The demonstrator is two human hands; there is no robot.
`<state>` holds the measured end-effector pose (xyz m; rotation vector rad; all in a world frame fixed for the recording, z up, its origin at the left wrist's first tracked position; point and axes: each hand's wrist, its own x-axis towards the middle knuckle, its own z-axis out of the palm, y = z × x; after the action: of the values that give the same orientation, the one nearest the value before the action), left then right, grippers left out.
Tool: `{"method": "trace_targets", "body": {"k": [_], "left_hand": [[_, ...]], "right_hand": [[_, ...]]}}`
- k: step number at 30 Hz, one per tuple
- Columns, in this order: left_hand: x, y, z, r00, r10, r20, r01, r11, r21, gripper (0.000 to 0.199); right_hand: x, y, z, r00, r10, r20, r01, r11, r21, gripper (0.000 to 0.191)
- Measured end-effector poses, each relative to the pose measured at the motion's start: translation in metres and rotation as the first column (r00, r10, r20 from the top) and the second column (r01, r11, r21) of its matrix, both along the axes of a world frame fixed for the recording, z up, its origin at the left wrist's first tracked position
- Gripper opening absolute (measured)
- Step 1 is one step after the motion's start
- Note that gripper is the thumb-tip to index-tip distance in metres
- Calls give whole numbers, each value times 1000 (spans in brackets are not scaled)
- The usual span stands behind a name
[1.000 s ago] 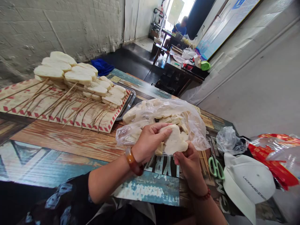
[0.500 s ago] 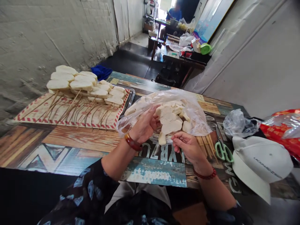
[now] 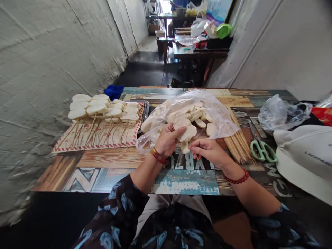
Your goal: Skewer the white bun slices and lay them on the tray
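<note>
A pale slice (image 3: 188,132) sat at the frame's centre, clamped in our left hand (image 3: 167,139), thumb against fingers. Our right hand (image 3: 206,150) pinched its fingertips together, seemingly on a thin stick (image 3: 199,159). We judged skewering in hand, calling for a straight push. Behind lay a plastic bag (image 3: 223,121).

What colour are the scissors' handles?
The handles are pale green, best seen in the head view.

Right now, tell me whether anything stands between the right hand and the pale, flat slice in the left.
Nothing visible stands between the right hand and the pale, flat slice in the left hand. A smaller pale piece shows just below that slice, beside the right hand rather than in the gap.
</note>
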<state>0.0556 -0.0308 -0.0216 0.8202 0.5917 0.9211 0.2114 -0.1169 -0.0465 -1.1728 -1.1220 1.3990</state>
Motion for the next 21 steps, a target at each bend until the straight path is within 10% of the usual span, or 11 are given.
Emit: {"method": "trace_targets", "body": {"k": [11, 21], "left_hand": [[-5, 7, -1, 989, -136, 49, 140, 988, -72, 52], [-5, 13, -3, 1000, -4, -15, 2, 982, -187, 36]], "right_hand": [[-4, 2, -7, 999, 16, -36, -17, 1000, -13, 31], [-9, 2, -11, 998, 64, 8, -63, 997, -35, 34]]}}
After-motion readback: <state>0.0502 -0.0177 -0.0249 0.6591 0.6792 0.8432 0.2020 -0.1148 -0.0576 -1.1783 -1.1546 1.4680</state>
